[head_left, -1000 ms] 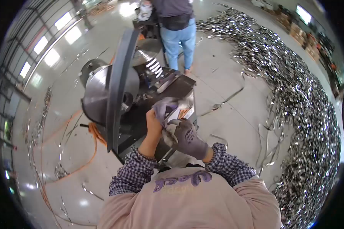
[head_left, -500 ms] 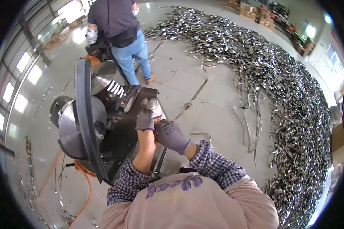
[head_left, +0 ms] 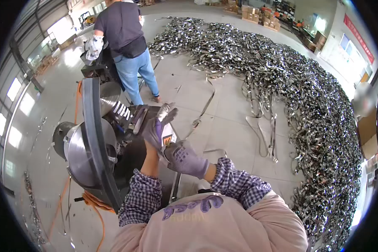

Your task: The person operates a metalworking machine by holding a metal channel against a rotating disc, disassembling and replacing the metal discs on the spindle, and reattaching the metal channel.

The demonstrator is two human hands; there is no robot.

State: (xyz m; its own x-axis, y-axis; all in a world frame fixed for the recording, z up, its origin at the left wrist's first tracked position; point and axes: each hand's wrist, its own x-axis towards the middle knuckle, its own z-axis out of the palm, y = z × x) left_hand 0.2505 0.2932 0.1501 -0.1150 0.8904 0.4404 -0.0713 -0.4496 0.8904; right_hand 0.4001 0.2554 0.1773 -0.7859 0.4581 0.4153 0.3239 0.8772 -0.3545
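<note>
My left hand (head_left: 154, 131), in a grey-purple glove, is raised over the right edge of a dark machine table (head_left: 134, 161). Its fingers stretch away from me, with silvery-white glare or material at the tips. My right hand (head_left: 189, 159), gloved alike, is closed close against the left palm and wrist; whatever its fingers pinch is hidden. Between the hands shows a white piece (head_left: 169, 135) with an orange-and-black mark; I cannot tell whether it is held. Left of them stand a shiny metal disc (head_left: 90, 147) and a curved dark bar (head_left: 92, 134).
A large heap of shiny metal strips (head_left: 323, 138) curves along the right side. Loose strips (head_left: 206, 105) lie on the floor. A person (head_left: 124, 38) stands ahead at the machine. An orange hose (head_left: 100, 222) trails at lower left; cardboard boxes (head_left: 250, 12) stand far back.
The view has tilted up slightly and shifted. My left hand has turned and its fingers have straightened, exposing more of the white piece. My right hand stays closed beside it.
</note>
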